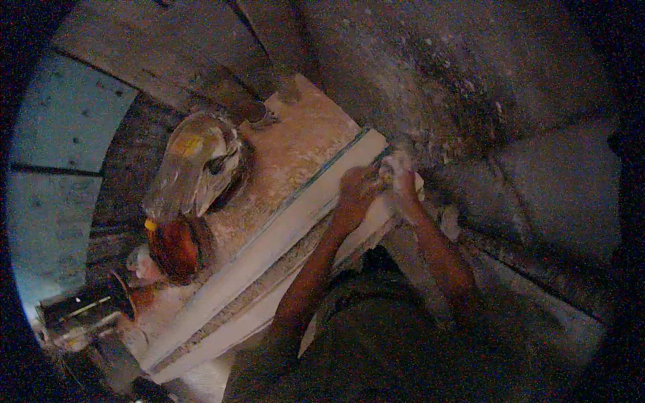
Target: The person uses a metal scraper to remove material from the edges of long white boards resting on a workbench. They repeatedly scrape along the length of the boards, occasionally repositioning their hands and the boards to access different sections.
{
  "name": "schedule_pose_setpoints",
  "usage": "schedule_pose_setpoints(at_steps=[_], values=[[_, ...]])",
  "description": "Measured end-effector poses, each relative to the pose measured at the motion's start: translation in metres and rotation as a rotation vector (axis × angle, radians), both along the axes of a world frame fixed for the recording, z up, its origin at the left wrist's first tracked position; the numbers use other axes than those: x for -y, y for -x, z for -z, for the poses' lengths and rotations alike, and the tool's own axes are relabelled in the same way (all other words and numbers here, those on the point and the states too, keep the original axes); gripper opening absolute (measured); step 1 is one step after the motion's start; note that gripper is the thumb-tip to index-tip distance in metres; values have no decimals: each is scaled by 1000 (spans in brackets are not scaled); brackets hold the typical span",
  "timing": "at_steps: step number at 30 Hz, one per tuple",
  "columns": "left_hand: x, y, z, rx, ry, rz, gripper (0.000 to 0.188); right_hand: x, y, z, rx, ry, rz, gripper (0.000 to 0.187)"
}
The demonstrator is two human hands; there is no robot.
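Note:
My left hand (359,190) is over the far end of a long pale board (282,228), its fingers curled in toward my other hand. Close beside it, my right hand (405,190) looks pale and dusty, with its fingers closed too. The hands meet around something small and light that the dark, grainy picture does not let me make out. A second long pale strip (222,342) runs alongside the board on the near side, with a rough, dusty gap between them.
On the dusty workbench (312,111) at left lie a plastic-wrapped bundle (191,161) and a reddish-brown rounded container (173,248). A dark cylindrical machine (84,314) stands at the lower left. A small cup-like object (261,114) sits near the far edge. A rough wall rises beyond.

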State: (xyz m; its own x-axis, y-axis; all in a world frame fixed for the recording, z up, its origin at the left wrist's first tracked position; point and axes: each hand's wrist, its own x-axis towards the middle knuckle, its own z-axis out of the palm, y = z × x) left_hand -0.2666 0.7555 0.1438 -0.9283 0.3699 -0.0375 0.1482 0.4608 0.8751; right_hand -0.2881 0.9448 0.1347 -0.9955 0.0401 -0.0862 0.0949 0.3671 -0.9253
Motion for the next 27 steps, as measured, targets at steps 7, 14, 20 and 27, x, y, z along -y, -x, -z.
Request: schedule_pose_setpoints(at_steps=[7,14,20,27], values=[[267,-184,15,174,59,-872,34,-35,41,20,-186,-1374,-1031,51],[340,-300,13,1,-394,-1506,30,-90,146,-57,86,-911,-1016,51],[313,-329,62,-148,-409,-1560,33,105,101,-2,-120,-910,-1296,50],[264,-297,41,-131,-347,-1396,33,203,43,60,-668,-857,-1467,49]])
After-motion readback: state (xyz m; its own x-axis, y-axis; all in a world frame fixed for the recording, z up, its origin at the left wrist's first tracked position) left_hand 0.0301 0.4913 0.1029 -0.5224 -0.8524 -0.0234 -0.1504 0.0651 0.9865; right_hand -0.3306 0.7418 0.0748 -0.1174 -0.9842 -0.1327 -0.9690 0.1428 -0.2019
